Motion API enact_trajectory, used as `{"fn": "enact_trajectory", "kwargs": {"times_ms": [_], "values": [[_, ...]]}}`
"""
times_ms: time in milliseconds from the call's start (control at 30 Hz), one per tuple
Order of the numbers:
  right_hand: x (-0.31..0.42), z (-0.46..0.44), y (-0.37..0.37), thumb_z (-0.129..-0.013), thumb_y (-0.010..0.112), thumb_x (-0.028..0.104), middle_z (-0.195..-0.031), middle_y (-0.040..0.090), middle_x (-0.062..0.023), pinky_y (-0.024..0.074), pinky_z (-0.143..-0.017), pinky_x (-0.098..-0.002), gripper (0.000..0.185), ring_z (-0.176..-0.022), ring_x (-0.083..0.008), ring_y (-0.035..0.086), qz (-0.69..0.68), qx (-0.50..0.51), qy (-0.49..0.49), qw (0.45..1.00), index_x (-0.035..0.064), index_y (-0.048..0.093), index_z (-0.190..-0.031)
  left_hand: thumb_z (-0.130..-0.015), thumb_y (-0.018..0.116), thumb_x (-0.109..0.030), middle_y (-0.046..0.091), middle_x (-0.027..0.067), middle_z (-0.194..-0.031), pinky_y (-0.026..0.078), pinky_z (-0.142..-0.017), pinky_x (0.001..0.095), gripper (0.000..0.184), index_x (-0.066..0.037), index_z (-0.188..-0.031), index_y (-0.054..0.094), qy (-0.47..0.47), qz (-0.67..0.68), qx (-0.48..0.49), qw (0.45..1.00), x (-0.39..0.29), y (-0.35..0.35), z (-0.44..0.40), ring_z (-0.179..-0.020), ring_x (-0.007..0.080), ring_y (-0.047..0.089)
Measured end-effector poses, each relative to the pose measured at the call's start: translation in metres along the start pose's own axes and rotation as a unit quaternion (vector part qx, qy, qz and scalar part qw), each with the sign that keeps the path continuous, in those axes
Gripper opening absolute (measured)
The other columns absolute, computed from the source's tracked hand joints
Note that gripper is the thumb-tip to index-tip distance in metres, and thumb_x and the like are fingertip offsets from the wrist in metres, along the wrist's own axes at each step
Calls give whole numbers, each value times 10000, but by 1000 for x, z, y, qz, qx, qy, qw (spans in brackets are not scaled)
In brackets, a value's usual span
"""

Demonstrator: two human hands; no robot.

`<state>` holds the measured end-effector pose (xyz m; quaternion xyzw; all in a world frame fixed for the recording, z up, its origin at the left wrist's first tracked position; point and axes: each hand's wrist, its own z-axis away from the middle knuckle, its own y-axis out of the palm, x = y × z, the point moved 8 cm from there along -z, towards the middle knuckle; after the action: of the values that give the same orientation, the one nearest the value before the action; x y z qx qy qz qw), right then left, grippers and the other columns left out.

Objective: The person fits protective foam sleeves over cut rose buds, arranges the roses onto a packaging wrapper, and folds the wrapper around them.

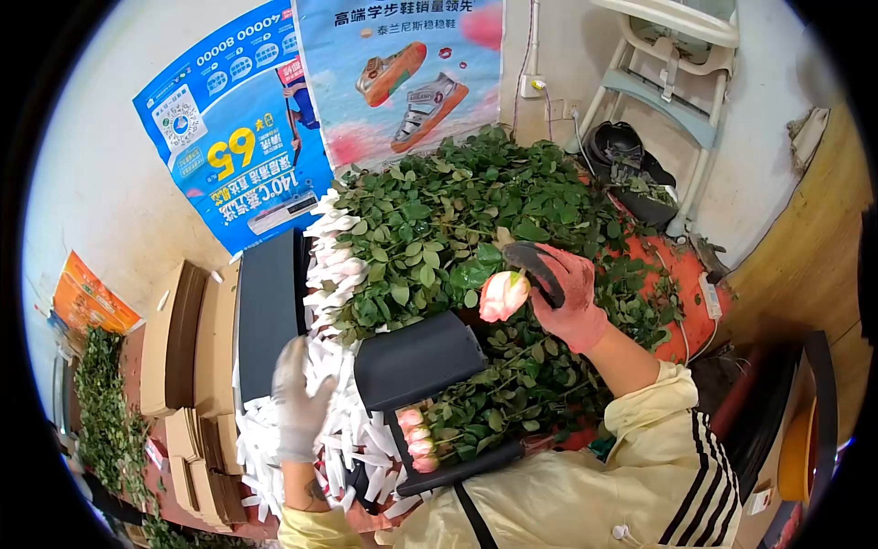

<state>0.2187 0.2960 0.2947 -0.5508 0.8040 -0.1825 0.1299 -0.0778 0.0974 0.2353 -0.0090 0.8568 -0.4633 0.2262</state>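
Note:
A pink rose (504, 296) hangs head-down to the left from my right hand (564, 291), whose gloved fingers, pink with dark tips, close round its stem. Beneath and around that hand lie leafy green stems (439, 210). My left hand (300, 403), in a pale glove, has its fingers spread over a heap of white strips (352, 371) and holds nothing. Between the hands is a curved black sheet (421, 361). Below it several pink roses (418, 441) lie in a row with their stems pointing right.
Flat brown cardboard (174, 339) and black sheets (272, 316) stand left of the strips. A white high chair (672, 87) is at the back right. A power strip (710, 296) lies on the red surface (686, 270). More foliage (105, 421) is at far left.

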Motion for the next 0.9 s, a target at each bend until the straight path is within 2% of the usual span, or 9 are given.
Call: {"fn": "enact_trajectory", "kwargs": {"times_ms": [33, 100, 167, 300, 367, 500, 600, 800, 900], "values": [[-2, 3, -1, -642, 696, 42, -1215, 515, -78, 384, -882, -387, 581, -1030, -268, 510, 2, -8, 16, 1000, 78, 501, -1188, -656, 745, -127, 478, 210, -1287, 350, -1010, 420, 702, 15, -1279, 452, -2, 175, -4, 985, -34, 2, -10, -1189, 360, 456], [-2, 8, 4, -646, 689, 37, -1209, 520, -81, 383, -883, -387, 587, -1025, -269, 516, 16, -13, 16, 1000, 78, 494, -1198, -682, 751, -322, 485, 201, -1285, 370, -988, 421, 710, 15, -1249, 489, 149, 163, -20, 975, -116, -4, -31, -1183, 351, 464], [-13, 10, 16, -645, 680, 28, -1211, 523, -87, 390, -881, -393, 574, -1019, -275, 525, -47, 22, 65, 997, 69, 505, -1190, -679, 744, -387, 496, 202, -1263, 374, -981, 416, 727, 18, -1231, 498, 250, 198, -51, 946, -176, -12, -52, -1164, 359, 476], [5, -14, -1, -652, 652, 1, -1167, 553, -122, 476, -748, -399, 533, -896, -317, 589, -183, 21, 43, 982, 45, 526, -1169, -644, 774, -287, 598, 157, -1120, 422, -923, 410, 596, -25, -1145, 587, 344, 326, -73, 877, -223, 5, -80, -1069, 335, 553], [29, -20, -25, -652, 648, -7, -1137, 567, -141, 499, -664, -399, 527, -818, -334, 607, -79, -53, -14, 995, 30, 524, -1163, -651, 765, -258, 621, 149, -1068, 436, -901, 406, 515, -31, -1090, 619, 332, 339, -86, 876, -236, -2, -80, -1029, 332, 576], [17, 3, -25, -629, 669, -9, -1142, 557, -132, 463, -762, -397, 565, -924, -314, 579, -70, -83, 6, 994, 16, 514, -1171, -687, 741, -263, 617, 173, -1059, 466, -864, 397, 470, -12, -1061, 609, 343, 348, -66, 870, -247, 2, -78, -991, 341, 594], [10, 15, -15, -627, 693, 7, -1207, 525, -112, 381, -872, -400, 606, -1043, -293, 512, -63, -56, 27, 996, 31, 492, -1199, -702, 716, -257, 612, 182, -1053, 453, -878, 410, 447, -11, -1059, 609, 344, 332, -64, 876, -247, -1, -78, -1001, 363, 581], [21, -17, -27, -630, 684, 32, -1197, 525, -143, 424, -848, -403, 548, -1005, -329, 546, 9, 35, 20, 999, 49, 530, -1156, -728, 686, -257, 608, 172, -1047, 399, -943, 433, 449, -40, -1110, 596, 362, 326, -44, 872, -244, -5, -80, -1068, 370, 536], [-8, -70, -40, -676, 617, 45, -973, 624, -144, 494, -801, -379, 386, -887, -316, 612, -57, 110, -9, 992, 95, 623, -1058, -736, 669, -220, 490, 211, -1239, 364, -993, 438, 520, -25, -1198, 533, 340, 279, -50, 897, -230, 3, -81, -1166, 372, 462]]}}
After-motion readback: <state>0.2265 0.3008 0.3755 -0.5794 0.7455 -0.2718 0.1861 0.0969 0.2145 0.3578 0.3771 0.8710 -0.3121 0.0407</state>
